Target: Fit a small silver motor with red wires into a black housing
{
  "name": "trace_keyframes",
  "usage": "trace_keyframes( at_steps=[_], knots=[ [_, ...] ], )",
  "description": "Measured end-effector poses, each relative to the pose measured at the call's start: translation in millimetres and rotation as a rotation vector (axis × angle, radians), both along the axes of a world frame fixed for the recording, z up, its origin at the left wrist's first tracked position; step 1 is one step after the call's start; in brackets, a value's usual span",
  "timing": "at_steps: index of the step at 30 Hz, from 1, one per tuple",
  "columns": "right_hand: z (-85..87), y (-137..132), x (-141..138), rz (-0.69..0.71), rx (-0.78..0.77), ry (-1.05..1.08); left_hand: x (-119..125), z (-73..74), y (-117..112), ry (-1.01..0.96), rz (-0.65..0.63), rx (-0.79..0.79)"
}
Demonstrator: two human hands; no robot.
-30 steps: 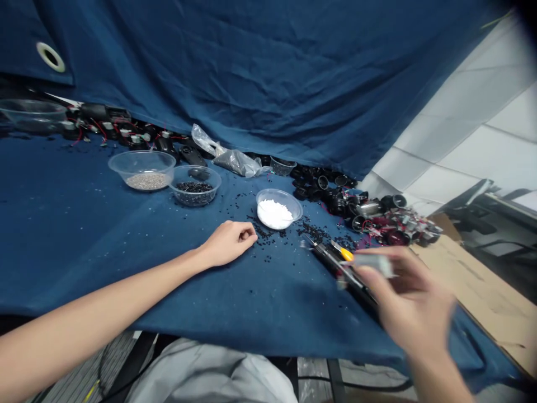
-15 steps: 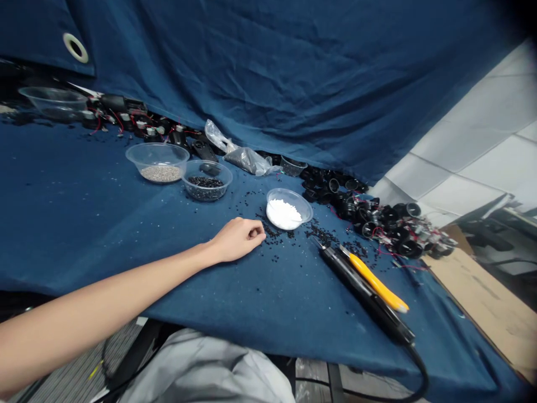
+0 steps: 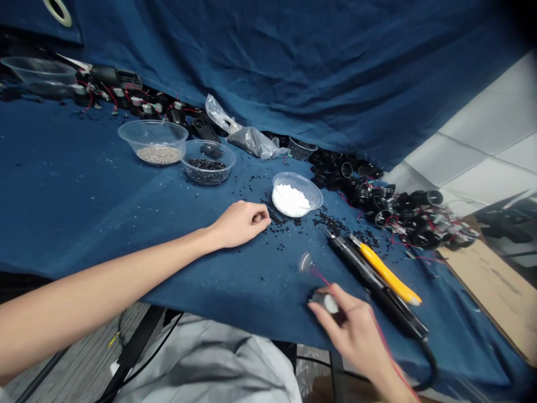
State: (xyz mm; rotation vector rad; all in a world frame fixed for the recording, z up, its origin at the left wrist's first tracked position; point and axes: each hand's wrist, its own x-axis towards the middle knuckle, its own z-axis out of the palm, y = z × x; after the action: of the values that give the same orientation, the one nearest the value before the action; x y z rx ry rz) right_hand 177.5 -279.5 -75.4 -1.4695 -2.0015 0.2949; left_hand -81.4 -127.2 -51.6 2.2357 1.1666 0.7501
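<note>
Resting on the blue cloth (image 3: pixel 235 280), my left hand (image 3: pixel 243 224) is loosely curled, with nothing visible in its fingers. It lies just left of scattered black pellets (image 3: pixel 282 225) and below a clear bowl (image 3: pixel 315 202) of white pellets (image 3: pixel 289 200). My right hand (image 3: pixel 361 327) grips a small motor (image 3: pixel 329 304), dark with a pale round end, between thumb and fingers near the table's front edge. Red wire runs from it, and a blurred, small silvery round piece (image 3: pixel 306 262) hangs in front. Right of this hand lie a black corded pen-like tool (image 3: pixel 377 285) and a yellow-handled knife (image 3: pixel 390 274).
Bowls of greyish grains (image 3: pixel 153 134) and black pellets (image 3: pixel 208 162) stand at the left. Behind them lie a tied plastic bag (image 3: pixel 251 140) and black parts with red wires (image 3: pixel 126 98). More black wired parts (image 3: pixel 394 212) pile up at the right, beside cardboard (image 3: pixel 490 291).
My right hand has come into view from the lower right, holding the small motor with wires. My left hand stays in place on the cloth. The view has tilted slightly.
</note>
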Motion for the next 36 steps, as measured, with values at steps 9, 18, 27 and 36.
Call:
trace_keyframes(
  at_steps=[9,18,27,36],
  knots=[
    [35.8,-3,41,-0.1,-0.026,0.152,1,-2.1,1,0.047,-0.023,-0.036],
    [59.1,3,29,-0.083,0.079,0.65,2,3.0,-1,0.09,-0.051,-0.026],
    [86.4,-14,4,-0.314,0.49,0.401,2,0.2,-1,0.131,-0.057,-0.024],
    [31.3,26,-16,-0.02,-0.021,-0.058,5,0.1,-9,0.197,-0.046,0.042]
  ],
)
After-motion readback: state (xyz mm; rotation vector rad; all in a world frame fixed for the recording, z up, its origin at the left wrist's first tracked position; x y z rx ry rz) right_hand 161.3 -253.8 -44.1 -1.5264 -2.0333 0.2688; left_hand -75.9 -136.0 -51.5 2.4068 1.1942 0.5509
